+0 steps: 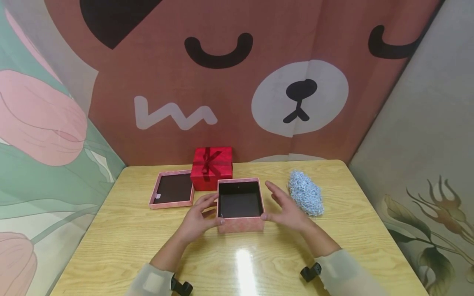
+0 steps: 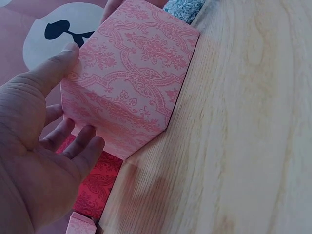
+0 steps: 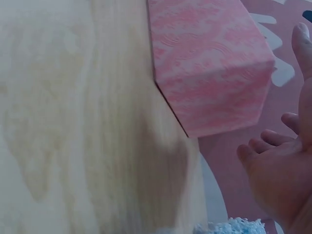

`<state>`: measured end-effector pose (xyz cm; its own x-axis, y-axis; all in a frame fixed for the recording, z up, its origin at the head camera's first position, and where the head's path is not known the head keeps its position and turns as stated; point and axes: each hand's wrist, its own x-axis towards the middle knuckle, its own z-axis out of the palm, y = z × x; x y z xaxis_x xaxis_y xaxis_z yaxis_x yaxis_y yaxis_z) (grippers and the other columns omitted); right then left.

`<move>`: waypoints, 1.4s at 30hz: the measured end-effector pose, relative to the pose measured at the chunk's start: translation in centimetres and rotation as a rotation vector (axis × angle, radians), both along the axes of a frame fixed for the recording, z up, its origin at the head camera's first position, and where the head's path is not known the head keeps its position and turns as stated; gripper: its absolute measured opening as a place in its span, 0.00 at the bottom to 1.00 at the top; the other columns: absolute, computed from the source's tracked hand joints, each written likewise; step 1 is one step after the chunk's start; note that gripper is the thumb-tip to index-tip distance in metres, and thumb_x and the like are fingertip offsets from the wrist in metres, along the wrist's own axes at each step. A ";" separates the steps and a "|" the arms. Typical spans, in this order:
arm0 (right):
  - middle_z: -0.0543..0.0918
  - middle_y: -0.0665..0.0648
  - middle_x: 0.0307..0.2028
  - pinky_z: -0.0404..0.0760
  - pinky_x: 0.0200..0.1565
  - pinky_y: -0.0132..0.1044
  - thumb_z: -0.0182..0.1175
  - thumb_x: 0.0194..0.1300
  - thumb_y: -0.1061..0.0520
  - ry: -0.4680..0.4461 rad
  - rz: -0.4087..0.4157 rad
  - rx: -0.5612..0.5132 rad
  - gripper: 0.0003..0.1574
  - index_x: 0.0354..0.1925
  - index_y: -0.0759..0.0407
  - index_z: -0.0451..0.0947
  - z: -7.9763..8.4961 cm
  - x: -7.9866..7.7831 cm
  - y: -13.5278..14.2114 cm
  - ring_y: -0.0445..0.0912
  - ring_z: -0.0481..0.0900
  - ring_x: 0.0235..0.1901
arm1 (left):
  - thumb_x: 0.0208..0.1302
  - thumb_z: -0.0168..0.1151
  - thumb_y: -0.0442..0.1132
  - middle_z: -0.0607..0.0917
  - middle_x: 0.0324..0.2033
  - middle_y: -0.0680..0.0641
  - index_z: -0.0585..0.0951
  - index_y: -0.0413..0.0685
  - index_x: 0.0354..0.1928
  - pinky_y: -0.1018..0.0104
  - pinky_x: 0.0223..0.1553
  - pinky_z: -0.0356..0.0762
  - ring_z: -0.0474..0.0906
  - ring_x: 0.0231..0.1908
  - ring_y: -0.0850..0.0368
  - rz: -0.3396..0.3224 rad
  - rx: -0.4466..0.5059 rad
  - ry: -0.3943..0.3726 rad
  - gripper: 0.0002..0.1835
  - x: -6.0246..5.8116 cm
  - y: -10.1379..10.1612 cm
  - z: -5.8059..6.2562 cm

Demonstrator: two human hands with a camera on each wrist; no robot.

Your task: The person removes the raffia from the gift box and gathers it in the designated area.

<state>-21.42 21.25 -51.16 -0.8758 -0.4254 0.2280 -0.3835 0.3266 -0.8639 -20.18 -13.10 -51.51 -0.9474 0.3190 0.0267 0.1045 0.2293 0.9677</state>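
Observation:
An open pink patterned box [image 1: 240,225] with a black inside stands on the table between my hands. My left hand [image 1: 197,220] is at its left side, the thumb touching the front edge near the corner and the loosely bent fingers against or close to the side wall. On the other side my right hand [image 1: 289,209] is spread, its fingers apart from the box in the right wrist view [image 3: 287,170]. In the left wrist view the embossed pink wall [image 2: 131,78] fills the space beside the fingers.
A pink lid [image 1: 171,204] lies with its dark inside up at the left. Behind the box sits a red gift box [image 1: 218,168] with a dark red bow. A clump of light blue shredded paper [image 1: 305,193] lies to the right on the wooden table [image 1: 122,238].

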 end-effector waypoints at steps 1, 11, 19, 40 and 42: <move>0.52 0.63 0.81 0.59 0.74 0.59 0.79 0.59 0.53 0.001 0.001 0.009 0.66 0.82 0.56 0.51 -0.2 0.0 -0.2 0.68 0.56 0.76 | 0.55 0.82 0.37 0.70 0.70 0.50 0.73 0.61 0.74 0.51 0.68 0.73 0.72 0.67 0.47 0.000 0.001 -0.001 0.44 0.0 0.0 0.0; 0.55 0.64 0.80 0.62 0.74 0.58 0.79 0.58 0.53 0.041 0.022 0.043 0.64 0.82 0.57 0.53 -1.2 -0.1 -1.6 0.61 0.53 0.79 | 0.55 0.81 0.38 0.69 0.71 0.48 0.73 0.60 0.75 0.48 0.68 0.72 0.71 0.68 0.43 -0.008 0.014 -0.004 0.44 0.0 -0.1 -0.3; 0.55 0.66 0.80 0.68 0.70 0.60 0.77 0.61 0.54 0.035 0.027 0.034 0.61 0.81 0.60 0.53 -1.0 0.3 -1.9 0.63 0.55 0.78 | 0.56 0.81 0.36 0.69 0.71 0.47 0.72 0.61 0.75 0.49 0.69 0.72 0.70 0.68 0.40 -0.019 0.034 0.005 0.44 -0.1 -0.1 -0.6; 0.54 0.55 0.81 0.72 0.68 0.56 0.77 0.60 0.42 -0.085 -0.014 0.091 0.66 0.83 0.50 0.50 -0.7 0.7 0.3 0.58 0.63 0.75 | 0.57 0.80 0.35 0.68 0.70 0.43 0.71 0.53 0.76 0.46 0.66 0.73 0.70 0.68 0.32 -0.052 0.076 0.057 0.44 -0.1 1.9 -1.0; 0.55 0.56 0.81 0.73 0.67 0.57 0.77 0.61 0.43 -0.073 -0.017 0.090 0.65 0.83 0.51 0.50 -0.8 0.8 0.5 0.59 0.63 0.75 | 0.58 0.79 0.35 0.68 0.71 0.43 0.71 0.54 0.76 0.45 0.66 0.73 0.70 0.68 0.32 -0.060 0.077 0.059 0.44 -0.2 2.1 -1.1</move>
<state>-20.62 21.75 -51.96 -0.8958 -0.4263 0.1254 -0.3149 0.4097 -0.8562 -20.42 -10.95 -52.59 -0.9227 0.3699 0.1090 0.1736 0.1461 0.9739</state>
